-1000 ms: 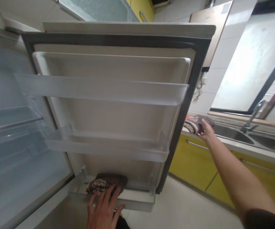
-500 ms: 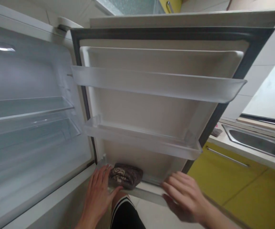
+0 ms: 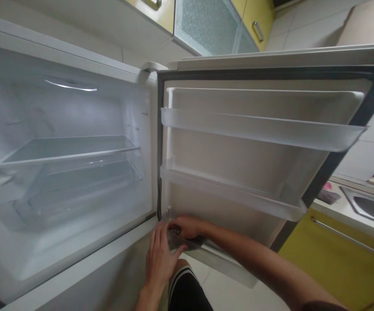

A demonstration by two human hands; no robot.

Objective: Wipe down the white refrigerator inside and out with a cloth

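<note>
The fridge stands open, and its door [image 3: 336, 162] carries clear plastic bins. My left hand [image 3: 162, 257] lies flat, fingers stretched, against the front of the lowest door bin [image 3: 219, 259]. My right hand [image 3: 187, 226] reaches across into the left end of that bin with its fingers curled down. Under it, a dark brown patterned cloth [image 3: 177, 238] shows only as a patch through the clear front. My right forearm [image 3: 254, 263] crosses above the bin from the lower right.
The upper door bin [image 3: 261, 131] and middle door bin [image 3: 232, 194] hold nothing, as do the glass shelves [image 3: 66, 149] inside. To the right, a second dark cloth [image 3: 327, 197] lies on the counter beside a steel sink [image 3: 368, 209], above yellow cabinets [image 3: 336, 255].
My right hand has come from the counter, crossed the bin's front edge and gone down into its left end over the cloth. My left hand stayed at the bin's front. The view swung left.
</note>
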